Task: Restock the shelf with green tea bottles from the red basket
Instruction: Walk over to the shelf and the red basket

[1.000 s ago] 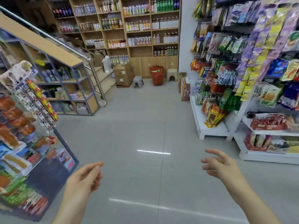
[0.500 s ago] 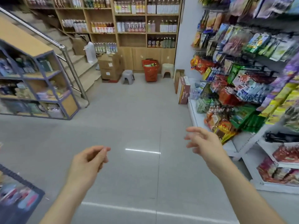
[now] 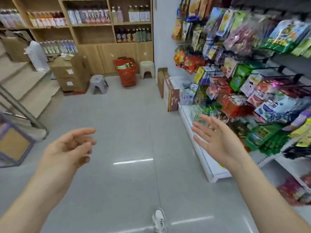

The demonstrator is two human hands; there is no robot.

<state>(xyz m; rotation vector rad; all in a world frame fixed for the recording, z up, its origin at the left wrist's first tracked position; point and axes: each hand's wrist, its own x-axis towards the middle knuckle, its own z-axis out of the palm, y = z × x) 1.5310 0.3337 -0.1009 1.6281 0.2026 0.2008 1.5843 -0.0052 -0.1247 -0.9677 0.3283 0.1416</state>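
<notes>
Two bare hands — left hand (image 3: 67, 148) and right hand (image 3: 217, 138) — hang spread and empty over the grey tiled floor (image 3: 127, 118). Far ahead, the red plastic basket (image 3: 125, 71) with green-labelled bottles (image 3: 124, 66) stands below the wooden drinks shelf (image 3: 107, 24), between two stools.

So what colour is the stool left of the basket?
Grey; the stool shows best in the head view, beside the red basket.

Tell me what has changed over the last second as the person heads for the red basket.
The person has walked forward: the red basket and the wooden drink shelf look larger and nearer, and the left-hand snack rack has passed out of view. The right hand has opened flatter beside the snack display. Unchanged: the left hand is empty too, and the basket sits between the grey stool and white stool.
</notes>
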